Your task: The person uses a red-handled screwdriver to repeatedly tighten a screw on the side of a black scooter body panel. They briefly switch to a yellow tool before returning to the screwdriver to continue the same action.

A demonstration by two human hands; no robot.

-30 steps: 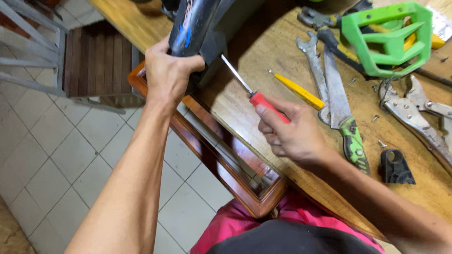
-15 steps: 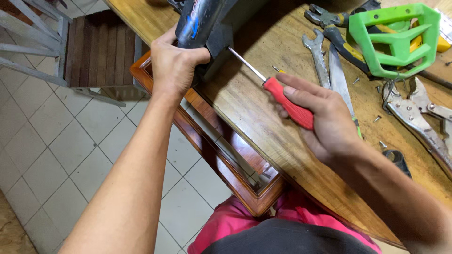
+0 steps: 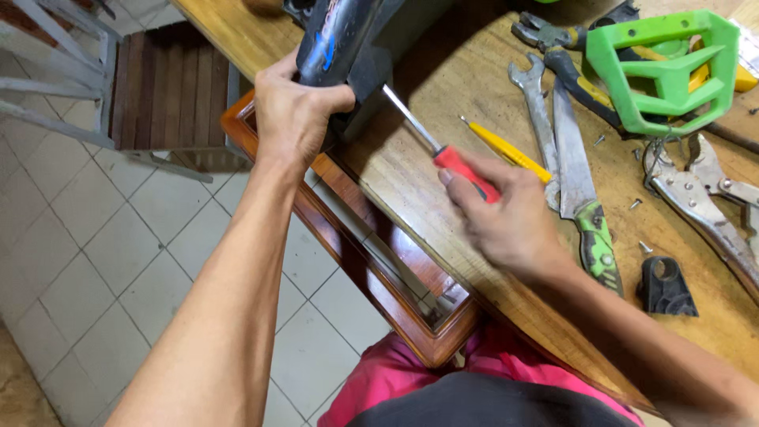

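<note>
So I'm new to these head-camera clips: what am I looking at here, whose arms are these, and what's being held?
The picture comes from a camera worn on a person's head, looking down, so both bare arms are that person's own. The left hand grips a dark plastic object at the edge of a wooden table. The right hand holds a red-handled screwdriver, its shaft pointing towards that object. Also on the table are a yellow screwdriver, a wrench, a green-handled knife, locking pliers, a green plastic frame and a small black part. Below is tiled floor.

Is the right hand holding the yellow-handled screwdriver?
No, the right hand grips the red-handled screwdriver; the yellow-handled screwdriver lies on the wooden table.
</note>
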